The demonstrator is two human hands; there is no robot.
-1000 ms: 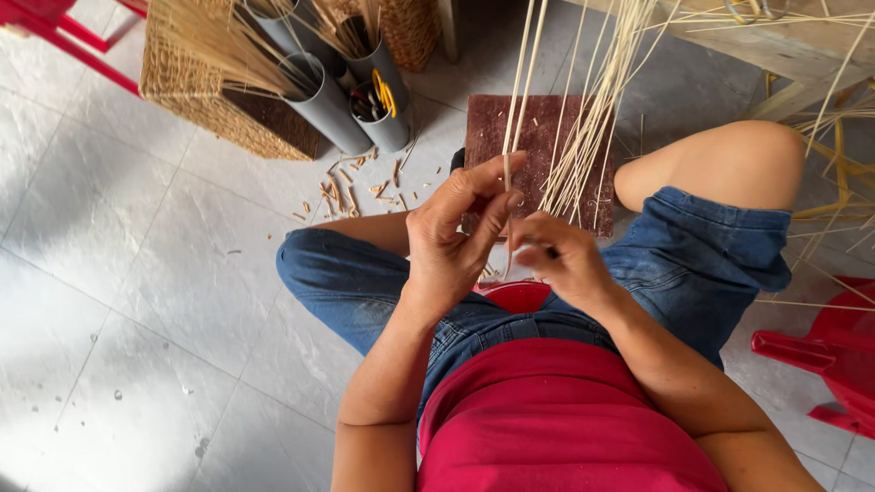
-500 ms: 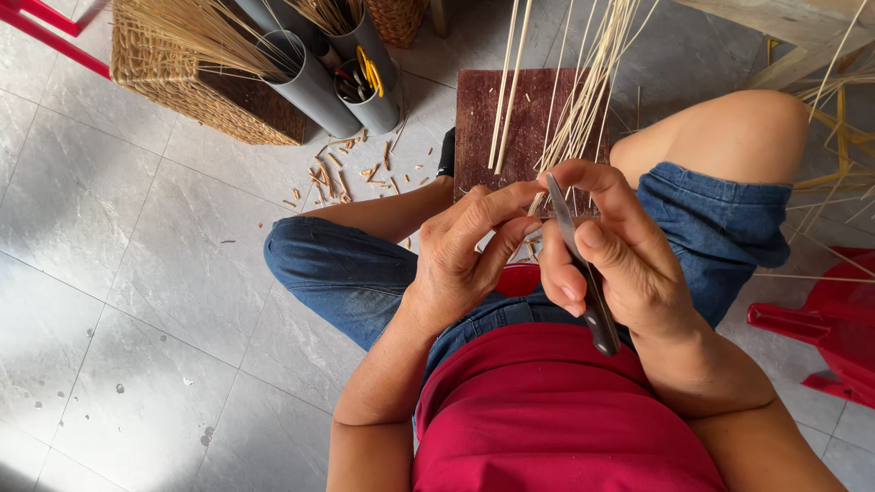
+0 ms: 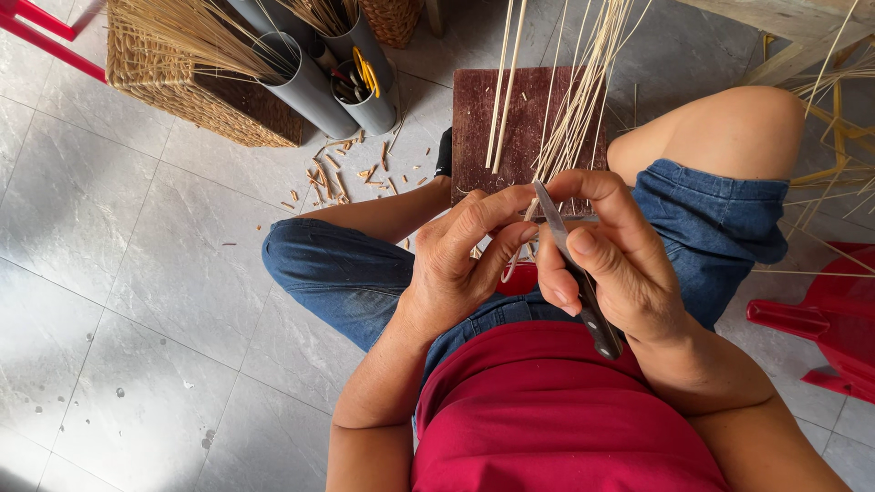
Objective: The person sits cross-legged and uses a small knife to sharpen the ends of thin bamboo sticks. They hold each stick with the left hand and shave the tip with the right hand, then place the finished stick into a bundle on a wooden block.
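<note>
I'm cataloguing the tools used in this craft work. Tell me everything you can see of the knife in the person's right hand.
The slim knife with a grey metal blade and dark handle lies slanted across the right hand, tip up and away from the body, handle end down near the red shirt. The blade is narrow and pointed; the handle looks black, with pale rivets. The right thumb presses the blade's side and the fingers wrap the handle. The blade meets pale thin cane strips pinched by the left hand.
</note>
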